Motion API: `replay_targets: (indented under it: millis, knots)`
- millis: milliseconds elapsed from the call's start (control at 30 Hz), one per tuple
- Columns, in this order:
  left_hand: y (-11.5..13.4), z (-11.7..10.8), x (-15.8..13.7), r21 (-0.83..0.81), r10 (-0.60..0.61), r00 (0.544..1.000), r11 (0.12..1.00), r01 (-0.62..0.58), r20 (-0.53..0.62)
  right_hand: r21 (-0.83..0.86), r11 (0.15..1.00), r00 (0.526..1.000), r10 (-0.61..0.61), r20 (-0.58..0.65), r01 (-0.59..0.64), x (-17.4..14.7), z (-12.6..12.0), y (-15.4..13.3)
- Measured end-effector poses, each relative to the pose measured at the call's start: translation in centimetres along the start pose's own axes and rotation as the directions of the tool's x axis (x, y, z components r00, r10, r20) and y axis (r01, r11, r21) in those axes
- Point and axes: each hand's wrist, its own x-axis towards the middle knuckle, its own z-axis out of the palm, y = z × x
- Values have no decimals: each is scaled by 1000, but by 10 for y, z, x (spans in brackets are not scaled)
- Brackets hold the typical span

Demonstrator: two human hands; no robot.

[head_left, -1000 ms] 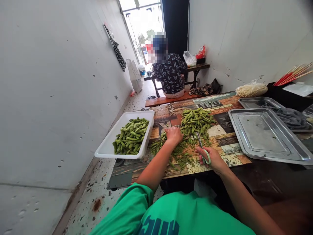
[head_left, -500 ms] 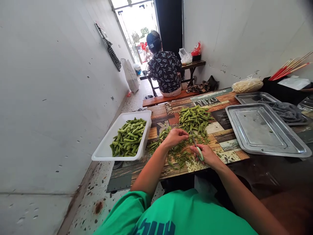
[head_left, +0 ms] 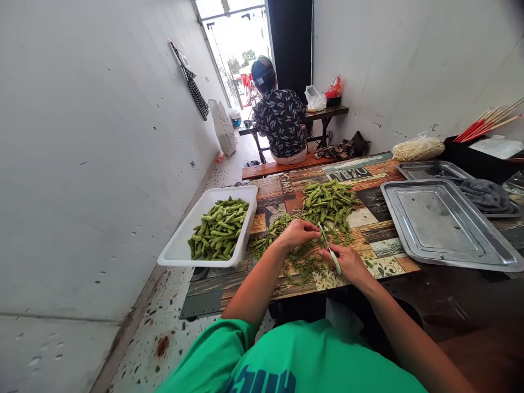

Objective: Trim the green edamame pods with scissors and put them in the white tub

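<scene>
My right hand is closed around the pale green handles of a pair of scissors, whose metal blades point away from me. Just left of the blade tips, my left hand pinches its fingertips together; whatever is between them is too small or hidden to make out. Beyond both hands lies a heap of green edamame pods. Trimmed bits and stems are scattered on the table beneath my hands. To the left, a white plastic tub holds a pile of edamame pods.
The patterned table has metal trays at right, one bearing a dark cloth. Behind them are a bag of pale strands and a black box with sticks. Another person sits ahead on a bench.
The scissors have turned slightly in my right hand, and their handle loop looks narrower. My left hand keeps its pinch beside the blades. The whole view has shifted a little.
</scene>
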Motion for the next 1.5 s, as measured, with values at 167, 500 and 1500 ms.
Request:
replay_targets:
  millis: [167, 500, 1500]
  knots:
    - [-4, -1, 3, 11, -2, 997, 1000, 2, 79, 85, 995, 999, 48, -15, -47, -1, 2, 4]
    - [11, 11, -6, -699, -80, 994, 707, 108, 73, 496, 849, 983, 161, 84, -181, 0, 3, -1]
    - [-3, -131, -98, 492, -85, 618, 525, 694, -782, 508, 835, 973, 230, 30, -213, 3, 1, 15]
